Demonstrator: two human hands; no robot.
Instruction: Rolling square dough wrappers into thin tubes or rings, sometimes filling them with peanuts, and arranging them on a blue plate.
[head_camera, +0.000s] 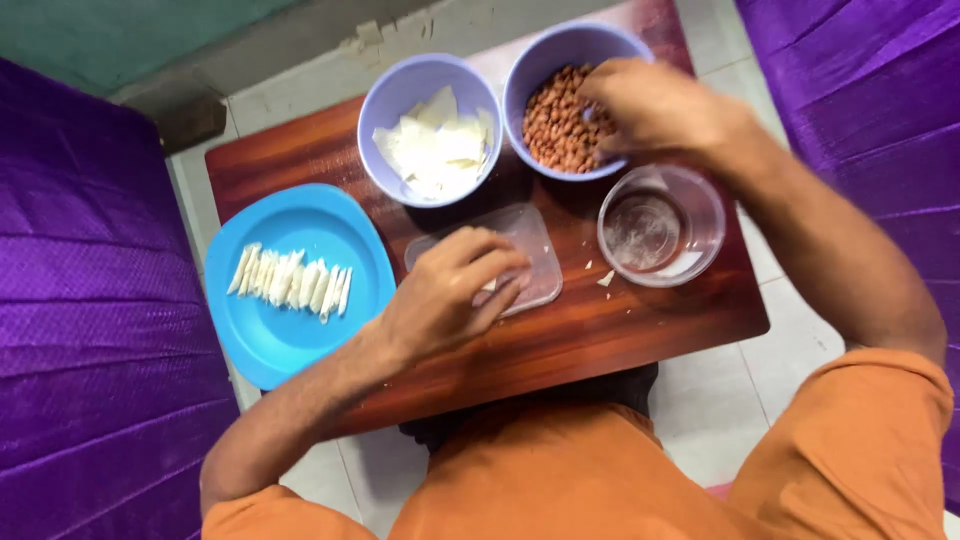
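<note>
My left hand (455, 290) rests over a clear flat plastic lid (530, 235) on a small wooden table (640, 325), fingers curled around a small white piece. My right hand (660, 105) reaches into a purple bowl (520, 75) of brown peanuts (560, 125), fingertips down among them. Whether it holds any peanuts is hidden. A second purple bowl (385, 95) to the left holds white wrapper pieces (435, 150). A blue plate (290, 340) at the left carries a row of several folded white cones (290, 278).
A clear round container (662, 225) stands at the right of the table, with a little liquid in it. Small white scraps (605, 278) lie beside it. Purple fabric (90, 300) flanks both sides. Tiled floor (720, 400) lies below the table's near edge.
</note>
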